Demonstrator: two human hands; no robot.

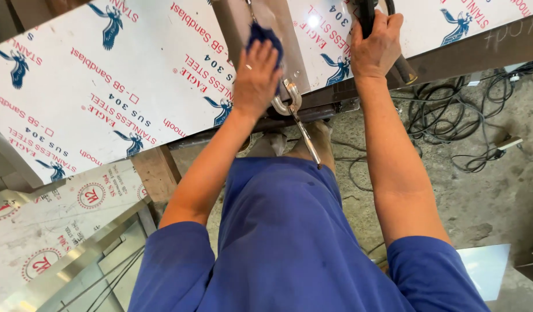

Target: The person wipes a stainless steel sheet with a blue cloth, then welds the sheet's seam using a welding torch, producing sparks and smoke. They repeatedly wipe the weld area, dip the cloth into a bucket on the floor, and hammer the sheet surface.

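Observation:
My left hand (pixel 256 75) presses a dark blue cloth (pixel 265 36) against a bare strip of metal on a steel sheet covered in white printed film (pixel 110 86). Just below that hand a metal clamp (pixel 292 107) grips the sheet's edge, its long handle hanging down. My right hand (pixel 376 49) is closed around a black tool handle (pixel 366 14) that rises out of the frame at the top. I wear a blue shirt and blue trousers.
A dark steel beam (pixel 468 52) runs under the sheet at the right. Black cables (pixel 451 115) lie tangled on the concrete floor. More film-covered sheets (pixel 47 225) and a shiny steel box stand at the lower left. A small metal plate (pixel 486 268) lies at the lower right.

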